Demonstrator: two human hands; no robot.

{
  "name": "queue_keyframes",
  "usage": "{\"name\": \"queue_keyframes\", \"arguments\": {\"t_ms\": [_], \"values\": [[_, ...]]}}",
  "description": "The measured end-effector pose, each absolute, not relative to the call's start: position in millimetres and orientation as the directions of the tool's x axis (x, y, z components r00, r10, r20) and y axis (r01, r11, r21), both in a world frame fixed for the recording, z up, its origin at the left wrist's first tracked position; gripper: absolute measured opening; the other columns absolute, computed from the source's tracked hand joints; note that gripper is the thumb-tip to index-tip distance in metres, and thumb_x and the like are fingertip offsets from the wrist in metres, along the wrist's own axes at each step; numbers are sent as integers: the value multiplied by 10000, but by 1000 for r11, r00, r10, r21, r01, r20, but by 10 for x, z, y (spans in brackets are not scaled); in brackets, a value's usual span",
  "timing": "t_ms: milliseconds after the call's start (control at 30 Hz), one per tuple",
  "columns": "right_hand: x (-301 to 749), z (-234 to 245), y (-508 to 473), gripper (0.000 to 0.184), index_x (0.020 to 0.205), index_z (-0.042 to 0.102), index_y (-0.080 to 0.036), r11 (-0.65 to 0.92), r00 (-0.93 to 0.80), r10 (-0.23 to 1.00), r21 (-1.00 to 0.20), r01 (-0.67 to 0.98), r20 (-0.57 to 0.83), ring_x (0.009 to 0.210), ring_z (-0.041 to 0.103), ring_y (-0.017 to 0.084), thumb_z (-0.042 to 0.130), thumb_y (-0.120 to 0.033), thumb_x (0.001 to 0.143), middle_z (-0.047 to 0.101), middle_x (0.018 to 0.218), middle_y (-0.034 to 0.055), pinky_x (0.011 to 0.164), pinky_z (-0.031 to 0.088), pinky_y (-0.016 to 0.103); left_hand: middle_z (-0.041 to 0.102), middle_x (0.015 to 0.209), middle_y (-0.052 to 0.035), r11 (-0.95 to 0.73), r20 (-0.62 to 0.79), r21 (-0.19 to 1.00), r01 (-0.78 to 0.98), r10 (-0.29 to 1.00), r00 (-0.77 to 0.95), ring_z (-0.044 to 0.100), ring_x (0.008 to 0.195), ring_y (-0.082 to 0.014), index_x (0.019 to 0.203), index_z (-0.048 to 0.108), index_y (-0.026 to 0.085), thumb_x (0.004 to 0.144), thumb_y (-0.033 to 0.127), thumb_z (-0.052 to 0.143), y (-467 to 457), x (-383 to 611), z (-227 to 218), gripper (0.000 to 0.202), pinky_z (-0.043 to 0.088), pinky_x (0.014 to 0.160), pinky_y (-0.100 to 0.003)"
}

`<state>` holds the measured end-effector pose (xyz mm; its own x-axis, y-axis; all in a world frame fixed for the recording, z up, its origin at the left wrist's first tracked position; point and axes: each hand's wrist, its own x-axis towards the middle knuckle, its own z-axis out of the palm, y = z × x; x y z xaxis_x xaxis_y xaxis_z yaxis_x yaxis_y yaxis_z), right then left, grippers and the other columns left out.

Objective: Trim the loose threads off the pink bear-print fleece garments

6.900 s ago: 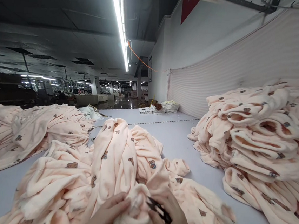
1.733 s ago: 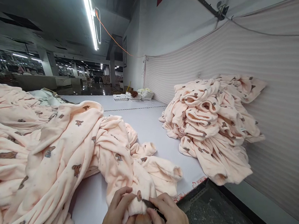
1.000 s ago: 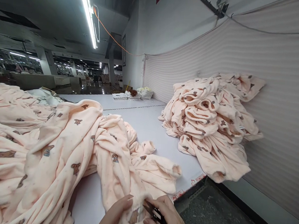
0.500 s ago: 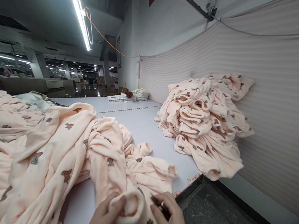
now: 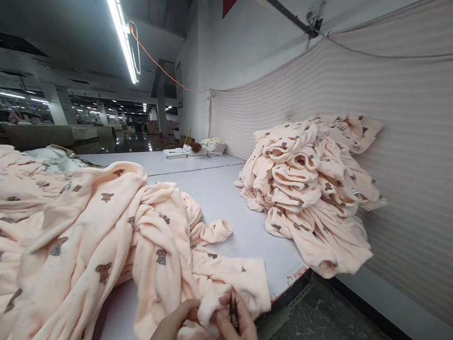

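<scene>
A peach fleece garment (image 5: 163,249) printed with small brown bears lies bunched on the white table (image 5: 224,196). At the bottom edge my left hand (image 5: 172,336) pinches a fold of that garment, fingers closed on the cloth. Beside it my right hand (image 5: 236,336) is closed around small black thread snips (image 5: 233,309), whose tip points up against the garment's edge. Both wrists are cut off by the frame.
A tall stack of folded matching garments (image 5: 308,188) leans on the ribbed wall covering at the right. More loose peach garments (image 5: 2,207) cover the table's left. The table edge (image 5: 291,280) drops to dark floor. Small white stacks (image 5: 196,148) sit far back.
The rolled cuff seen half a second ago has been turned and flattened. My hands have shifted slightly left with the snips now upright. The view has tilted a little.
</scene>
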<state>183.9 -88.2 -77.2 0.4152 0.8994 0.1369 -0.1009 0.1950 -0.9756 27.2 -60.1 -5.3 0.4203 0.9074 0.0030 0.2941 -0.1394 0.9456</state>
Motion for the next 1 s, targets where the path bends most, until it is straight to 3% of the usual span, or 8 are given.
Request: {"name": "queue_keyframes", "arguments": {"t_ms": [67, 100, 167, 267, 367, 533, 1000], "values": [[1706, -721, -985, 500, 1002, 548, -230, 168, 332, 940, -957, -238, 83, 761, 661, 196, 614, -643, 727, 680, 819, 30, 676, 516, 265, 705, 916, -42, -150, -5, 937, 316, 898, 439, 621, 886, -227, 940, 644, 182, 739, 370, 595, -605, 336, -72, 279, 463, 798, -272], [1709, -669, -1029, 482, 1006, 532, -237, 145, 289, 954, -964, -223, 77, 680, 650, 182, 604, -635, 744, 672, 734, 8, 634, 507, 258, 703, 914, -45, -149, -5, 934, 324, 903, 429, 622, 892, -228, 928, 634, 178, 759, 361, 569, -606, 343, -67, 257, 459, 807, -274], [1819, -515, -1091, 373, 987, 532, -236, 121, 228, 967, -992, -30, 111, 598, 614, 166, 600, -549, 795, 652, 644, -15, 599, 478, 248, 703, 925, -44, -134, -3, 939, 317, 919, 395, 632, 898, -227, 958, 619, 178, 781, 326, 517, -612, 320, -43, 252, 459, 811, -274], [2031, -243, -1110, 198, 881, 615, -215, 152, 143, 965, -913, 379, 220, 760, 626, 192, 635, -393, 796, 666, 801, 23, 700, 465, 261, 705, 987, -49, -96, -6, 962, 256, 928, 372, 637, 935, -229, 1017, 602, 181, 785, 318, 493, -633, 260, -25, 291, 466, 822, -272], [2076, -66, -1073, 152, 917, 676, -217, 175, 60, 967, -822, 542, 246, 851, 625, 200, 597, -301, 819, 659, 889, 39, 750, 459, 262, 697, 1026, -60, -59, -34, 974, 217, 915, 402, 637, 940, -232, 1041, 594, 181, 786, 337, 504, -648, 234, -43, 312, 479, 815, -278], [1994, -68, -1024, 213, 900, 709, -226, 214, 75, 947, -790, 575, 311, 816, 636, 190, 511, -303, 891, 677, 844, 41, 715, 459, 254, 700, 964, -45, -52, -13, 989, 140, 905, 424, 634, 882, -225, 999, 604, 190, 786, 324, 517, -643, 221, -73, 266, 479, 781, -276], [2053, -130, -1028, 187, 904, 711, -216, 231, 57, 950, -816, 531, 307, 834, 641, 190, 540, -282, 869, 683, 849, 42, 730, 472, 246, 709, 1020, -45, 82, -31, 993, -90, 887, 460, 633, 939, -242, 1024, 625, 213, 776, 383, 627, -623, 163, -106, 301, 492, 795, -292]]}}
